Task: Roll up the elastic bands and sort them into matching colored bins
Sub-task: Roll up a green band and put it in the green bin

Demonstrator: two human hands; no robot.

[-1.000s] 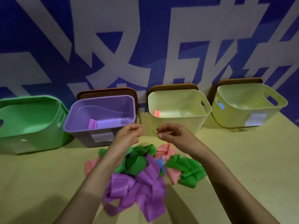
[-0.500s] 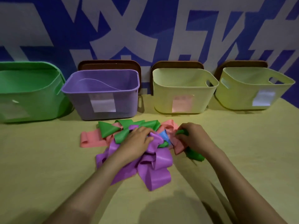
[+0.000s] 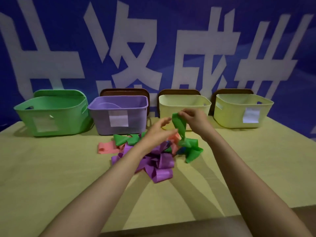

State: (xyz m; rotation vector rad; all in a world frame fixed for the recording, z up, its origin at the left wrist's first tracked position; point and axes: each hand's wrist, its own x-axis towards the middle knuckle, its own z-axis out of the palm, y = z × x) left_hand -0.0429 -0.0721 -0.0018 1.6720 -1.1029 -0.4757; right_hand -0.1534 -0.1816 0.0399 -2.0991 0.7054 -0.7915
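**knotty:** Why is the green band (image 3: 179,127) up in the air instead of flat on the table (image 3: 51,168)?

**rollo_92:** My guess is it's being separated from the rest. The right hand (image 3: 193,119) has thumb and fingertips pinched on the top end, held up in front of the yellow bin (image 3: 185,102). The rest hangs down and the tail runs back into the pile (image 3: 159,161). With purple, pink and another green one all tangled there, you can't roll anything until it's free.

**knotty:** And the left hand (image 3: 158,133)? Is it holding something?

**rollo_92:** Doesn't look like it. The fingers are loose and a bit spread, right beside the hanging strip. It's blurry, so I can't rule out a light touch, but I see no hold. Probably lining up to take the strip lower down, so one hand anchors the end while the other winds.

**knotty:** So no rolling yet?

**rollo_92:** Nope, the strip's limp and twisted, with no coil on it anywhere. That one belongs in the green bin (image 3: 51,113) at the far left, next to the purple bin (image 3: 119,115). It's a long way across from where the hands are now.

**knotty:** Anything that could snag?

**rollo_92:** The tail. If it's caught under the other bands, pulling could drag the whole heap along.
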